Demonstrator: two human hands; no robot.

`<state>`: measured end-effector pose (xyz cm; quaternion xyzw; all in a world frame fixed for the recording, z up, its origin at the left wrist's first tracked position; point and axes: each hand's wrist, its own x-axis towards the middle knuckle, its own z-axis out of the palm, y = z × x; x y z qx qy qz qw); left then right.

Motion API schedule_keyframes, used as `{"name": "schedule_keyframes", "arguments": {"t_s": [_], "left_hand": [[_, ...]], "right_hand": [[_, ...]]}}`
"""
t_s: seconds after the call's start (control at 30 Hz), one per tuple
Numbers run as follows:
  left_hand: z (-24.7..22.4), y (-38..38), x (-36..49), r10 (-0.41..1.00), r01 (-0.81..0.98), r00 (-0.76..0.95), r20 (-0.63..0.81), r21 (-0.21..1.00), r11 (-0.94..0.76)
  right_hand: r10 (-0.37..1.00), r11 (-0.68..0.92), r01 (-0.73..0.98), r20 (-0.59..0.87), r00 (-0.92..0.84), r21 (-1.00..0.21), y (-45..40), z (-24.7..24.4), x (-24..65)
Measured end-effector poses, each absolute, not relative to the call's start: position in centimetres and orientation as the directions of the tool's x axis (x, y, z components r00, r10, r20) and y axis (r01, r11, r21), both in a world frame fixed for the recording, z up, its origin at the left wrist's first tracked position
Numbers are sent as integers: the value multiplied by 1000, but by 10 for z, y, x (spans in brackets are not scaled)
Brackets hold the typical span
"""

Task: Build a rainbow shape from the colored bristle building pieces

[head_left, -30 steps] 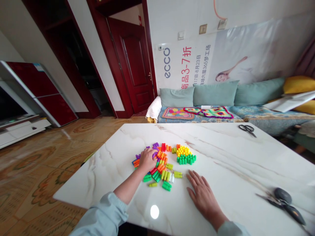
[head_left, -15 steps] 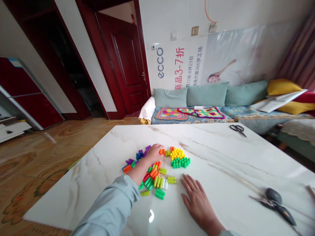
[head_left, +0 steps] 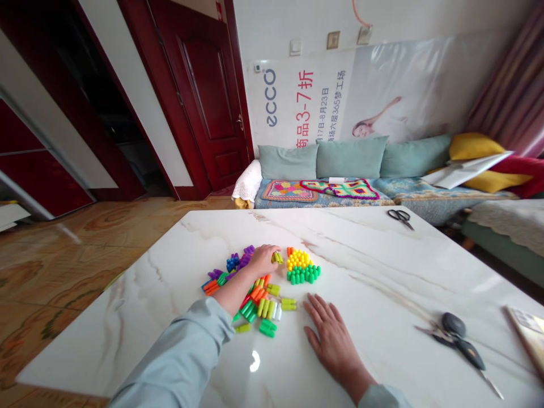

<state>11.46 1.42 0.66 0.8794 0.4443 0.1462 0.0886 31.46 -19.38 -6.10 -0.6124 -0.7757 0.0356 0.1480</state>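
Observation:
My left hand (head_left: 260, 262) reaches over a loose heap of small coloured plastic pegs. Its fingers are closed at some yellow-green pegs (head_left: 277, 258) on the heap's far right side; the fingertips are partly hidden. Right of them stands a tight cluster of upright yellow pegs (head_left: 298, 259) and green pegs (head_left: 303, 275), with orange ones (head_left: 289, 250) behind. Below my left wrist lie orange pegs (head_left: 257, 293), more yellow-green pegs (head_left: 266, 309), white pegs (head_left: 277, 311) and a green group (head_left: 267, 327). My right hand (head_left: 332, 337) rests flat on the table, fingers spread, holding nothing.
The white marble-patterned table (head_left: 374, 294) carries black-handled scissors (head_left: 400, 217) at the far right edge. Nearer on the right lies a dark-handled tool with pointed metal ends (head_left: 461, 343), and a flat box-like item (head_left: 529, 334). A sofa (head_left: 327, 195) stands behind.
The view has shifted slightly. My left fingers have closed in on the yellow-green pegs, which sit a little farther from the yellow cluster. The orange pegs beside them are no longer visible. My right hand stays flat.

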Motion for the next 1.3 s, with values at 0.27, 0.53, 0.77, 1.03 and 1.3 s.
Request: {"name": "schedule_keyframes", "arguments": {"t_s": [0.27, 0.53, 0.77, 1.03, 1.3], "left_hand": [[42, -26, 45, 748, 709, 660, 76, 267, -653], [24, 12, 70, 797, 714, 581, 163, 368, -595], [-10, 56, 140, 748, 676, 655, 105, 361, -643], [-11, 67, 143, 761, 719, 648, 30, 304, -624], [15, 52, 93, 819, 789, 574, 1, 267, -553]], "right_hand": [[960, 247, 939, 190, -204, -239, -193, -59, 313], [957, 257, 936, 197, -213, -241, -194, -62, 315], [966, 240, 941, 155, -207, -240, -195, -59, 316], [975, 220, 942, 91, -203, -253, -196, -49, 313], [964, 242, 944, 163, -208, -224, -194, -57, 315]]}}
